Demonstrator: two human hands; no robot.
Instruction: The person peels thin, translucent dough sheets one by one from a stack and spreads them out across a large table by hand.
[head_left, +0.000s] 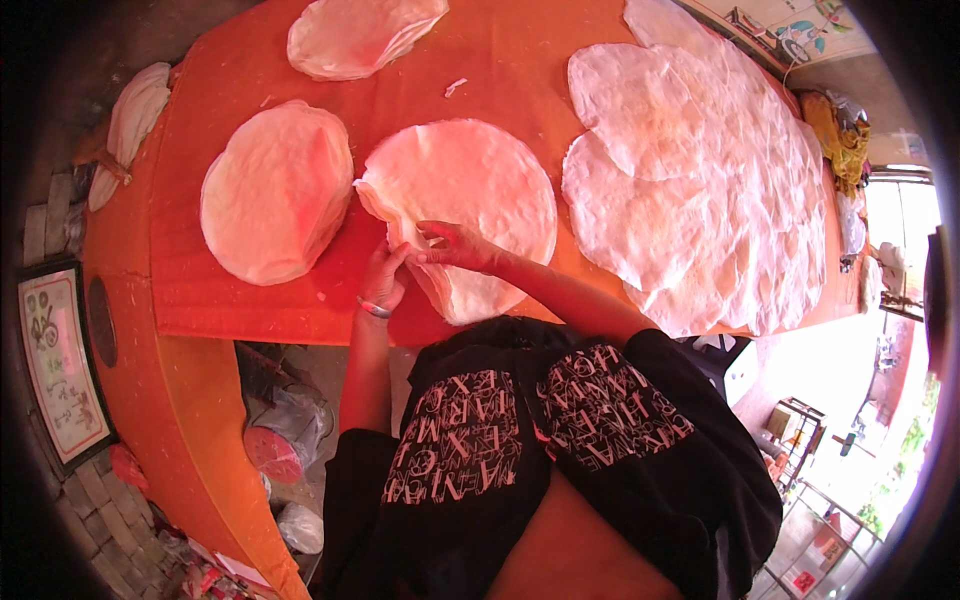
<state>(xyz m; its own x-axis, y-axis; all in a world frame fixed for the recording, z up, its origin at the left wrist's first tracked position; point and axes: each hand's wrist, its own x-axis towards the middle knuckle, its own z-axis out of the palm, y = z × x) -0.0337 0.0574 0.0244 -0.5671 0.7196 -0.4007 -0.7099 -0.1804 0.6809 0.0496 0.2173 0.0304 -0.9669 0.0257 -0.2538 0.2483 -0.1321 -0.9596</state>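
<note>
Before me lies a stack of thin, round, pale sheets (480, 165) that look like flatbread. Its left edge is lifted and bent inward in a wavy fold. My left hand (386, 277), with a band at the wrist, pinches that edge from the left side. Reaching across the stack, my right hand (459, 247) has its thumb and fingers at the same fold, close against the left fingertips. How many layers lie between the fingers is hidden. Just left of the hands rests a second round stack (277, 191).
An orange-red cloth (247, 311) covers the table. Another stack (360, 37) sits at the far edge. Many overlapping sheets (690, 180) spread over the right side. A small scrap (454, 87) lies behind my stack. A framed picture (64, 364) stands at far left; plastic-wrapped goods (289, 427) are below the table.
</note>
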